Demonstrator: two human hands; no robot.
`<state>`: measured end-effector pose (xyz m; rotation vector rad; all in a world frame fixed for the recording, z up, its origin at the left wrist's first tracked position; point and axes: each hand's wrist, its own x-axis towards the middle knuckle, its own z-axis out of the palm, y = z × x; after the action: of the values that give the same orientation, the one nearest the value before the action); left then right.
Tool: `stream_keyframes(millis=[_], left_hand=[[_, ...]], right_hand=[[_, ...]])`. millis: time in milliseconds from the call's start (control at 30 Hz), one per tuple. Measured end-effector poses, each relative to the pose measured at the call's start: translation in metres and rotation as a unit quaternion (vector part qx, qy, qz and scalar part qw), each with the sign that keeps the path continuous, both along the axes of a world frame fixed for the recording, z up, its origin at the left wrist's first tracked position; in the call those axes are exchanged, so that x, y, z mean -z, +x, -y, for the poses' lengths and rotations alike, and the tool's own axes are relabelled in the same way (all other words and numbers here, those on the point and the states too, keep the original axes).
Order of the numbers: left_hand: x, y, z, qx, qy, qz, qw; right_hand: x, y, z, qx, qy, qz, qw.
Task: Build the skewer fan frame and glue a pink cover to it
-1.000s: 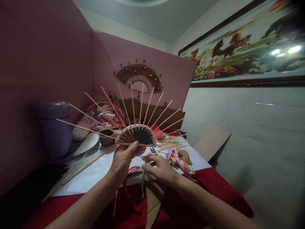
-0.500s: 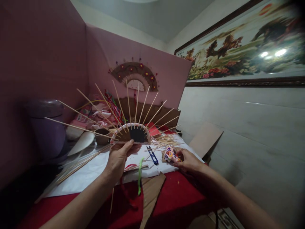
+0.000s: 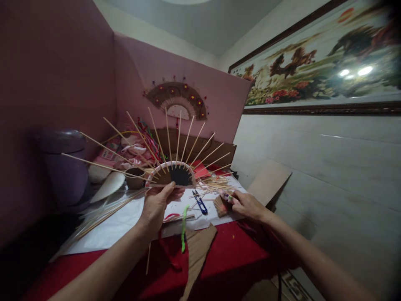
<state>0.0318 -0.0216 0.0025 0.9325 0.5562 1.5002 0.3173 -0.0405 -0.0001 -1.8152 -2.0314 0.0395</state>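
Note:
My left hand (image 3: 158, 205) holds up a half-round cardboard fan base (image 3: 171, 174) with several thin wooden sticks (image 3: 147, 142) fanning out from its white rim. My right hand (image 3: 246, 205) is closed on a colourful patterned object (image 3: 226, 196), lifting it just above a brown card piece (image 3: 221, 206) on the white sheet (image 3: 125, 223). Small blue snips (image 3: 199, 202) lie between my hands, and a green pipe cleaner (image 3: 183, 228) hangs over the sheet's front edge.
A finished decorated fan (image 3: 178, 100) hangs on the pink board behind. A purple pot (image 3: 62, 167), a small brown cup (image 3: 135, 177), loose sticks (image 3: 103, 213), coloured cords and cardboard scraps (image 3: 197, 255) crowd the red-covered table. A framed painting (image 3: 316, 62) hangs at right.
My right hand moved from near the fan base out to the right and closed on the colourful patterned object, raising it slightly. My left hand kept the stick fan held up.

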Motion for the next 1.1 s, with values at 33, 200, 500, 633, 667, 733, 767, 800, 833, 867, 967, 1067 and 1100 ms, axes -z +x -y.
stream_keyframes(millis=[33,200,500,633,667,733,767,800,833,867,967,1067,1100], left_hand=[[0.001,0.0,0.0,-0.003,-0.001,0.0,1.0],[0.002,0.0,-0.002,-0.01,0.0,0.0,1.0],[0.004,0.0,-0.004,-0.012,-0.009,0.001,1.0],[0.005,0.002,-0.001,-0.008,0.005,-0.03,1.0],[0.004,0.003,0.001,-0.009,0.008,-0.039,0.999],[0.002,0.004,0.004,-0.011,0.011,-0.059,0.998],[0.001,0.005,0.006,-0.011,0.01,-0.069,0.997],[0.0,0.006,0.008,-0.01,0.01,-0.08,0.997],[0.0,0.006,0.01,-0.008,0.01,-0.09,0.996],[-0.001,0.006,0.011,-0.007,0.011,-0.099,0.995],[-0.001,0.006,0.013,-0.007,0.023,-0.108,0.994],[0.001,0.006,0.012,-0.006,0.035,-0.101,0.994],[0.001,0.006,0.012,-0.002,0.039,-0.1,0.994]], right_hand=[[0.0,0.001,-0.001,0.007,0.004,-0.011,1.0],[0.006,0.01,-0.005,0.084,0.02,-0.338,0.937],[0.011,0.008,0.021,0.149,0.148,-0.537,0.817],[-0.003,-0.024,0.051,0.083,0.115,-0.63,0.763],[-0.008,-0.034,0.058,0.066,0.083,-0.636,0.765],[-0.02,-0.056,0.069,0.008,0.017,-0.604,0.797],[-0.026,-0.066,0.072,-0.025,-0.012,-0.573,0.819],[-0.032,-0.076,0.074,-0.056,-0.041,-0.537,0.841],[-0.038,-0.084,0.074,-0.085,-0.064,-0.502,0.858],[-0.043,-0.093,0.074,-0.116,-0.086,-0.46,0.876],[-0.054,-0.113,0.069,-0.184,-0.108,-0.359,0.909],[-0.057,-0.127,0.063,-0.218,-0.132,-0.324,0.911],[-0.057,-0.131,0.061,-0.222,-0.136,-0.321,0.911]])
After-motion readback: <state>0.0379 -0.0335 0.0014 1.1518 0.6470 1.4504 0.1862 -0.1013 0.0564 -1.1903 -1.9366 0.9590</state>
